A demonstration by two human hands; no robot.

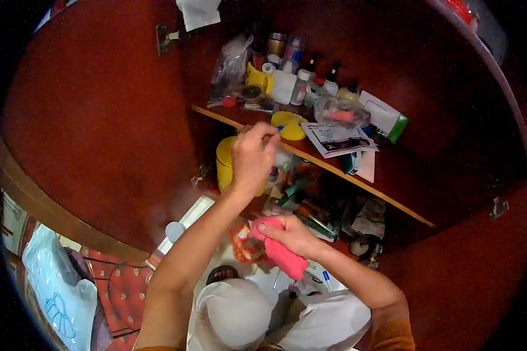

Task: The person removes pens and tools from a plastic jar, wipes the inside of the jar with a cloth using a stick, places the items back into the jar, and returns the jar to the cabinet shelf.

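My left hand (255, 155) is raised at the front edge of the wooden shelf (328, 167), its fingers pinched together around a small blue-tipped item (280, 128). Just beyond the fingers, a round yellow lid (290, 125) lies on the shelf. Lower down, my right hand (290, 235) grips a bunched pink cloth (286, 256), which hangs below the fingers. Beside the cloth is an orange and white packet (244, 243). Printed sachets (339, 139) rest on the shelf right of the yellow lid.
Bottles (300, 88), a yellow holder (259, 79), plastic bags and a white-green box (385, 116) crowd the shelf. Beneath it stand a yellow container (225, 162) and mixed items. Dark red cabinet doors (99, 117) flank the shelf. A pale blue bag (58, 292) is at lower left.
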